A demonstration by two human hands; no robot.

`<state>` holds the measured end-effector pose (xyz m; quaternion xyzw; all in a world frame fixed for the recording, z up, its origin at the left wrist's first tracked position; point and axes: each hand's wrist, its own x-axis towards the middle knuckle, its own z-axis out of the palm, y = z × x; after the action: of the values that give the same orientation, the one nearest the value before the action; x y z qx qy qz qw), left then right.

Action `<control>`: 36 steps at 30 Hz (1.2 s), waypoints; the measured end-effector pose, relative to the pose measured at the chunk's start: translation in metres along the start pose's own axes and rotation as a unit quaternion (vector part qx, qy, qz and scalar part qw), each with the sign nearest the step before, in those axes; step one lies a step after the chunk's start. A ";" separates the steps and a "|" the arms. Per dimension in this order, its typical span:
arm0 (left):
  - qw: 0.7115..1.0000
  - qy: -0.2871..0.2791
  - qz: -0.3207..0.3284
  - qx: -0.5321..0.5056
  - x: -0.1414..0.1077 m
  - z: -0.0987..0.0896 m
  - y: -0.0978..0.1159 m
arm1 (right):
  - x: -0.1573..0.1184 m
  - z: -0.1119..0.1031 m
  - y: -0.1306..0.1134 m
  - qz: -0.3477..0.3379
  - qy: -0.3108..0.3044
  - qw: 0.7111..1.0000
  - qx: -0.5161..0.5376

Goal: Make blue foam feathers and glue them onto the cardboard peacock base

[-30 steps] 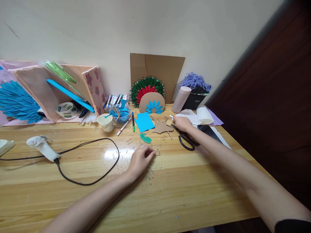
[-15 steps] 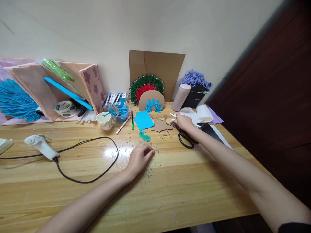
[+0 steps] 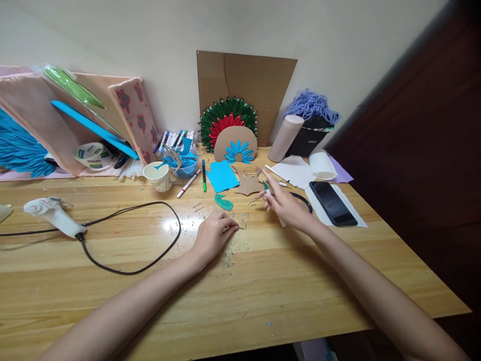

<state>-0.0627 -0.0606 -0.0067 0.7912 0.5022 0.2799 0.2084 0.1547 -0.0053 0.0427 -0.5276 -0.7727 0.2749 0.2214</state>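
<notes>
My left hand (image 3: 215,233) rests on the table, its thumb and fingers pinched around a small thin brownish bit (image 3: 240,227) that I cannot make out. Above the scissors (image 3: 302,201), which it partly covers, my right hand (image 3: 283,203) is closed on a white marker with a green end (image 3: 266,186). Between the hands and the wall lie a green painted bird-shaped cutout (image 3: 224,202), a blue sheet (image 3: 222,176) and brown cardboard scraps (image 3: 248,184). Small dark crumbs are scattered beside my left hand.
A white glue gun (image 3: 52,213) lies at left with its black cord looped on the table. A paper cup (image 3: 158,178), a tub of blue scraps (image 3: 186,165) and several markers stand behind. At right are a phone (image 3: 332,203), a pinkish cylinder (image 3: 285,138) and purple yarn (image 3: 311,108).
My right hand has come back from the white pens near the scissors, now with the green-ended marker in it. My left hand stays in about the same place. The view has shifted slightly.
</notes>
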 end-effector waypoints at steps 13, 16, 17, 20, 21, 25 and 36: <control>0.988 -0.012 0.107 0.113 -0.010 -0.005 -0.004 | -0.029 0.033 0.015 -0.024 -0.058 0.891 0.449; 0.982 -0.032 0.139 0.124 -0.013 -0.007 -0.004 | -0.032 0.041 0.013 -0.010 -0.038 0.899 0.435; 0.981 -0.040 0.144 0.126 -0.013 -0.008 -0.003 | -0.034 0.045 0.012 -0.005 -0.033 0.901 0.432; 0.978 -0.066 0.148 0.134 -0.011 -0.009 0.001 | -0.036 0.054 0.008 0.007 -0.037 0.911 0.412; 0.976 -0.073 0.150 0.139 -0.010 -0.008 0.002 | -0.036 0.055 0.007 0.014 -0.038 0.917 0.396; 0.972 -0.081 0.158 0.157 -0.010 -0.006 0.005 | -0.036 0.056 0.003 0.025 -0.042 0.950 0.308; 0.949 -0.103 0.197 0.223 -0.011 -0.006 0.009 | -0.036 0.057 0.006 0.005 -0.036 0.978 0.208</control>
<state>-0.0639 -0.0742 0.0008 0.9250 0.3622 0.1133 0.0178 0.1348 -0.0479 -0.0062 -0.4635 -0.7037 0.4492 0.2970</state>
